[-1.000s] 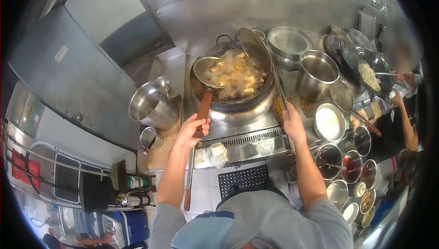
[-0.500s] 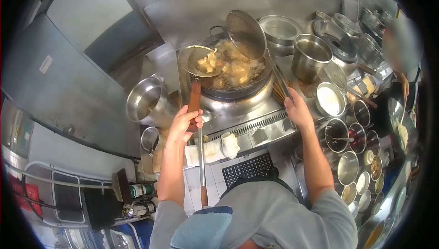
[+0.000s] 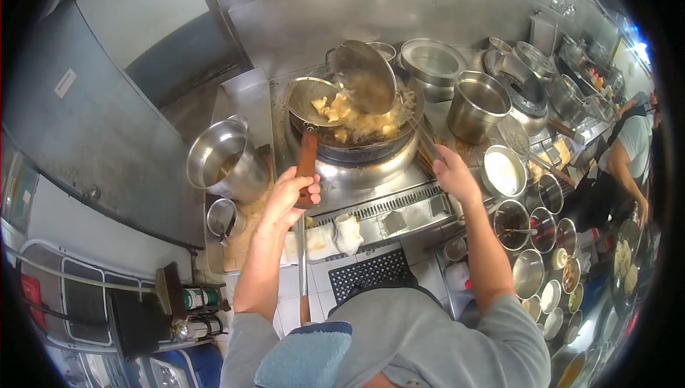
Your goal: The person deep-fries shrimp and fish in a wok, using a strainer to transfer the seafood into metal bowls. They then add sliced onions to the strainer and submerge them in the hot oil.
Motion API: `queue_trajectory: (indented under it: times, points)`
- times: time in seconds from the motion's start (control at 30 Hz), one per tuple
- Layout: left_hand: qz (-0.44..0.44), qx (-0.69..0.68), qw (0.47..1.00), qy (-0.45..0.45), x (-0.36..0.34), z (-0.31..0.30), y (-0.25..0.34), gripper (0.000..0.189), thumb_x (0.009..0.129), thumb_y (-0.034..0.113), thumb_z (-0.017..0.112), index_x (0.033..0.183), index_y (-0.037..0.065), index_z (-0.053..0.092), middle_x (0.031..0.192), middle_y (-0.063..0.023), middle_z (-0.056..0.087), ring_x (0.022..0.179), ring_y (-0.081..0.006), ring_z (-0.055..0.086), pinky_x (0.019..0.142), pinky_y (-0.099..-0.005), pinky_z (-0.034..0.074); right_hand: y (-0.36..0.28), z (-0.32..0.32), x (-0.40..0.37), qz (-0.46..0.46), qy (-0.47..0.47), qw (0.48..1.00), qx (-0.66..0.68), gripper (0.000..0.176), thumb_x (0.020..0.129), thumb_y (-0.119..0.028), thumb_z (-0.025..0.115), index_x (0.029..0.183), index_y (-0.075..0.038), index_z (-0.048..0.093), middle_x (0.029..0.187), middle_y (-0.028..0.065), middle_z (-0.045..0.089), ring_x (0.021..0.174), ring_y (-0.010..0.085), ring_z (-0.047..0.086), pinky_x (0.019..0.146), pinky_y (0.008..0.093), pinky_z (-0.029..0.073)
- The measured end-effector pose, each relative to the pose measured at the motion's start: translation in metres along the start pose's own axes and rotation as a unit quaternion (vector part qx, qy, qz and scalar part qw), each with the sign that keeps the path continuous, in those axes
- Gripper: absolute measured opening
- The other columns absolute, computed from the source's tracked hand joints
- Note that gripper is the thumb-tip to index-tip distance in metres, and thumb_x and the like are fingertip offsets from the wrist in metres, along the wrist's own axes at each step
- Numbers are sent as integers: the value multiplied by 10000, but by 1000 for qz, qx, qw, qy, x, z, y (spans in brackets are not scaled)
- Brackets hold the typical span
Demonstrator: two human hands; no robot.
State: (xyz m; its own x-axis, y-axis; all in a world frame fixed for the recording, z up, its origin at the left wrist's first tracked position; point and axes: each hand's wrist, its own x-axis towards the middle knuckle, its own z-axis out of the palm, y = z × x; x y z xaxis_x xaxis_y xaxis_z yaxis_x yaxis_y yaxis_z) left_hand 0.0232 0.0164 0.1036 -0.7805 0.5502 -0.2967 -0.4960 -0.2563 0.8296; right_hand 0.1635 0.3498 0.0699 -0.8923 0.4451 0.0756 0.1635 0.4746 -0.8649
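My left hand (image 3: 291,194) is wrapped round the brown wooden handle (image 3: 307,163) of a wire strainer (image 3: 303,99), which holds golden fried pieces (image 3: 332,108) over the left side of a wok. My right hand (image 3: 455,174) grips the long handle of a dark round ladle (image 3: 364,78), tilted above the wok (image 3: 357,151) close beside the strainer. Oil bubbles round more golden pieces in the wok. A long metal rod with a wooden end (image 3: 305,309) hangs down below my left hand.
Left of the stove stands a steel pot (image 3: 227,160). To the right are a deep pot (image 3: 479,106), a bowl of white contents (image 3: 502,172) and several seasoning containers (image 3: 528,272). A co-worker (image 3: 628,152) stands at the far right near another wok (image 3: 625,267).
The ladle has moved left and lower, closer to the strainer. The camera view has shifted a little, and more of the co-worker shows at the right.
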Motion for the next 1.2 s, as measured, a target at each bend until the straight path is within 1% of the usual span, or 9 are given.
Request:
queue_trajectory:
  times: [0.1,0.2,0.4,0.6,0.73,0.83,0.9,1.07,1.2]
  points:
    - [-4,-33,999,3,-6,-1,6,327,852,-45,519,1171,-36,445,949,-136,551,662,-125,514,518,-250,425,-21,5,-1,-17,48,996,-78,444,891,-82,488,1314,50,458,1101,237,630,1011,315,608,908,365,441]
    - [-16,-38,999,-3,-8,-3,7,258,864,-63,477,1111,-15,424,941,-137,520,681,-149,508,537,-290,442,-18,-7,2,-20,39,999,-31,438,907,-96,496,1309,72,455,1258,259,552,1206,313,520,1009,347,383]
    - [10,0,999,37,-12,15,9,355,850,-54,490,1199,-46,424,974,-157,548,673,-150,527,529,-285,448,0,-19,48,-65,41,996,-50,416,884,-80,482,1280,51,485,1182,303,568,1130,392,554,968,408,418]
    - [16,44,996,75,8,59,9,176,832,-71,448,985,-6,390,923,-141,518,688,-191,564,558,-362,499,-9,-10,107,-93,52,982,-154,394,871,-48,491,1258,26,499,1123,299,580,1092,431,536,921,469,439]
    - [-13,3,998,69,55,74,-15,315,785,-97,512,1034,-2,343,982,-229,502,681,-221,566,569,-346,483,-5,-7,124,-117,-10,975,-190,422,842,-16,489,1262,22,499,1082,301,595,1072,420,557,914,469,443]
    - [26,-44,996,68,62,99,-21,257,786,-105,510,957,4,352,983,-250,478,662,-230,554,556,-353,457,1,-8,136,-147,-42,964,-219,462,800,21,492,1262,19,496,1042,302,607,1039,418,574,889,472,457]
    - [51,-70,995,52,72,85,-32,251,783,-113,509,943,1,351,988,-253,481,655,-228,549,554,-350,445,-1,-9,140,-173,-57,957,-224,506,747,68,493,1250,17,496,996,301,621,998,420,596,855,482,477]
    - [56,-70,996,-14,68,47,-23,177,843,-80,514,1004,-52,448,909,-158,548,675,-176,543,587,-300,466,-17,-30,129,-170,-66,964,-192,462,804,25,501,1265,9,495,1019,281,627,1021,415,587,878,470,472]
    - [23,-103,993,-47,51,5,1,261,863,-78,524,1113,-72,452,946,-167,549,680,-144,516,561,-257,436,-1,-40,118,-196,-16,971,-135,416,867,-42,510,1280,2,493,1093,273,610,1077,404,565,920,449,452]
